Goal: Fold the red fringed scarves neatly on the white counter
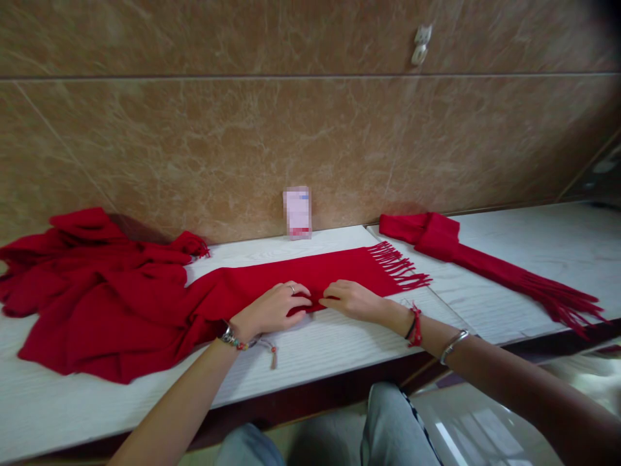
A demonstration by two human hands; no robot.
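Observation:
A red fringed scarf (339, 266) lies stretched along the white tabletop, its fringe toward the right and its left part running into loose folds. My left hand (274, 309) is at the scarf's near edge, fingers curled over the cloth and thumb below. Close beside it, my right hand (354, 301) pinches the same edge, fingertips pointing left. Only a small gap separates the two hands. The cloth under the fingertips is partly hidden.
Crumpled red cloth (111, 294) is heaped on the left. A folded, knotted red scarf (439, 236) lies on the right, fringe toward the front edge. A small pale card or packet (297, 212) leans against the brown tiled wall (218, 149). A white hook (421, 45) is on the wall.

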